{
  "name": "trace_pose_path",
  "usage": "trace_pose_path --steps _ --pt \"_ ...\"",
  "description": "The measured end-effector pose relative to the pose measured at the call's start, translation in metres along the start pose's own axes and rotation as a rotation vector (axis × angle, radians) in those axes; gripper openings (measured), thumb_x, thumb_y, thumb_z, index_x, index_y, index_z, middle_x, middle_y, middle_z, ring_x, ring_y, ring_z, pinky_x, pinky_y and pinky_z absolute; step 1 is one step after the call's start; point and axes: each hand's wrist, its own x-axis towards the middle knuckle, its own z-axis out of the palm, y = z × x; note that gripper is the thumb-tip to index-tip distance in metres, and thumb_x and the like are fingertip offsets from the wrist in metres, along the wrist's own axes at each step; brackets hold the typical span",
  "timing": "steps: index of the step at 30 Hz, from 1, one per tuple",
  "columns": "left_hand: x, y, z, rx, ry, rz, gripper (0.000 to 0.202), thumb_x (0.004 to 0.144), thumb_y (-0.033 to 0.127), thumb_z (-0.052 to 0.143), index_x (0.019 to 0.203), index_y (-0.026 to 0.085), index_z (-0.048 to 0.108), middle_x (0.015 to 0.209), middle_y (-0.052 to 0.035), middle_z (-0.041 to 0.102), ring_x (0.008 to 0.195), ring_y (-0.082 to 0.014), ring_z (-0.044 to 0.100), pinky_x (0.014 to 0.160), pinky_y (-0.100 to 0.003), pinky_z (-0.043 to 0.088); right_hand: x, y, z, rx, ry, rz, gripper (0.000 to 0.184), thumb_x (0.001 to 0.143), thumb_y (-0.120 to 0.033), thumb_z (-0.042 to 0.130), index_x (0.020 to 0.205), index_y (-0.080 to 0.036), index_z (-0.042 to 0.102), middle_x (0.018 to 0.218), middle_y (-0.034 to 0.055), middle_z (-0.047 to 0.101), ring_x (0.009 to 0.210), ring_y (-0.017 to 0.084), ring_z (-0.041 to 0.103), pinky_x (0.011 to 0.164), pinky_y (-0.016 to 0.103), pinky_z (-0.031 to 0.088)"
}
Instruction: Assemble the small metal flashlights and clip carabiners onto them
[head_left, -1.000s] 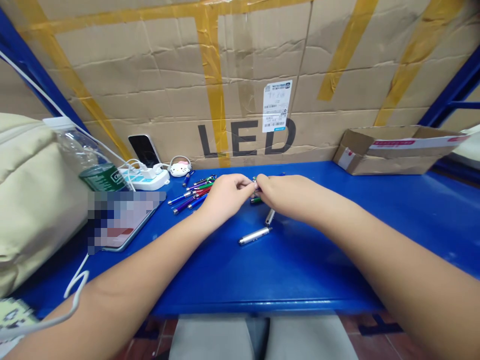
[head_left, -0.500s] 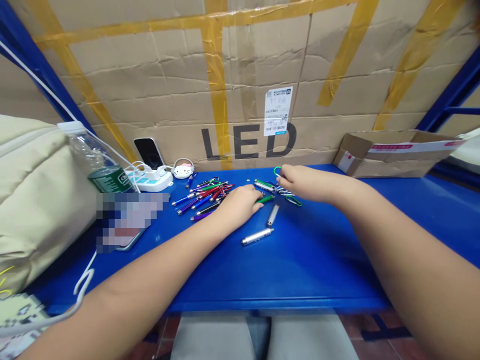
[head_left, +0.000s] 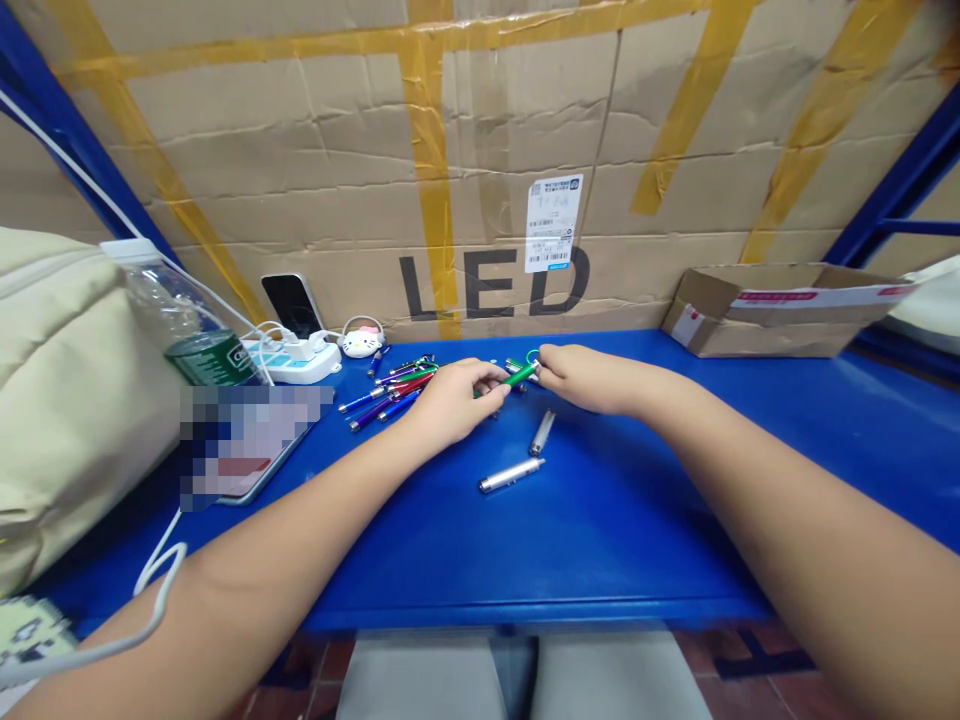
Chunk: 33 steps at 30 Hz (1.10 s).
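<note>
My left hand (head_left: 459,398) pinches the near end of a green penlight (head_left: 520,375), a slim metal tube, above the blue table. At its far end the fingers of my right hand (head_left: 589,378) are closed on a green carabiner clip (head_left: 532,354), whose loop shows above the fingertips. Whether clip and tube are joined is hidden by the fingers. In front of the hands lie a short silver penlight (head_left: 541,433) and a longer silver penlight (head_left: 511,475). Several blue, purple, red and green penlights (head_left: 381,405) are heaped beside my left hand, which partly covers them.
A blurred-out phone (head_left: 274,450), a bottle (head_left: 206,350) and a beige bag (head_left: 67,400) stand left. Behind them are a power strip (head_left: 300,362) and another phone (head_left: 291,303). A low open cardboard box (head_left: 787,320) sits at the back right, before a large taped carton (head_left: 337,200).
My left hand has lifted the green penlight from the table. My right hand has moved left with the green clip, so both hands now meet at the penlight.
</note>
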Motion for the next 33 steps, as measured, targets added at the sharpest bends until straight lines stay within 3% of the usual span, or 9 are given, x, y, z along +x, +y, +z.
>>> trace_pose_path --steps 10,17,21,25,29,33 --pt "-0.001 0.003 -0.001 0.085 0.03 0.02 0.018 0.083 0.021 0.059 0.096 0.015 0.069 0.084 -0.0039 0.065 0.075 -0.0143 0.059 0.073 -0.028 0.047 -0.001 0.001 -0.002 0.074 0.041 0.038 0.027 0.093 -0.038 0.03 0.079 -0.02 0.045 0.086 0.0079 0.062 0.067 0.016 0.052 0.058 0.025 0.037" --pt "-0.003 0.005 0.0 0.088 0.084 0.022 0.018 0.085 0.021 0.059 0.098 0.016 0.07 0.09 -0.0047 0.067 0.079 -0.0153 0.06 0.078 -0.029 0.048 -0.002 -0.005 -0.001 0.01 -0.005 0.059 0.024 0.092 -0.034 0.031 0.079 -0.02 0.045 0.083 0.0074 0.061 0.062 0.016 0.05 0.057 0.026 0.036" --pt "-0.004 0.005 0.001 0.063 0.041 -0.028 0.02 0.085 0.024 0.06 0.103 0.018 0.069 0.096 -0.0045 0.071 0.084 -0.0178 0.064 0.08 -0.031 0.051 -0.001 -0.004 0.001 0.027 -0.004 0.045 0.024 0.091 -0.034 0.033 0.079 -0.02 0.047 0.083 0.0074 0.062 0.062 0.015 0.05 0.056 0.025 0.035" --pt "-0.004 0.005 0.001 0.082 -0.001 0.003 0.022 0.086 0.022 0.059 0.105 0.02 0.07 0.104 -0.0037 0.072 0.094 -0.0198 0.066 0.086 -0.032 0.05 -0.001 -0.005 0.001 0.075 -0.02 0.017 0.026 0.092 -0.037 0.034 0.079 -0.02 0.049 0.082 0.0066 0.064 0.065 0.015 0.052 0.054 0.024 0.034" --pt "-0.001 0.007 -0.003 0.101 0.079 -0.03 0.023 0.088 0.021 0.054 0.105 0.018 0.07 0.096 -0.0031 0.074 0.083 -0.0175 0.068 0.083 -0.03 0.051 -0.002 -0.008 -0.001 0.066 -0.076 0.033 0.025 0.091 -0.036 0.038 0.079 -0.019 0.051 0.085 0.0069 0.065 0.067 0.015 0.055 0.056 0.024 0.036" --pt "0.003 -0.003 -0.015 0.133 0.186 -0.053 0.024 0.088 0.022 0.054 0.106 0.02 0.07 0.101 -0.0024 0.073 0.092 -0.0184 0.068 0.088 -0.029 0.05 -0.001 -0.001 -0.004 0.102 -0.012 0.106 0.026 0.091 -0.041 0.04 0.092 -0.019 0.054 0.097 0.0094 0.067 0.079 0.019 0.06 0.061 0.025 0.041"
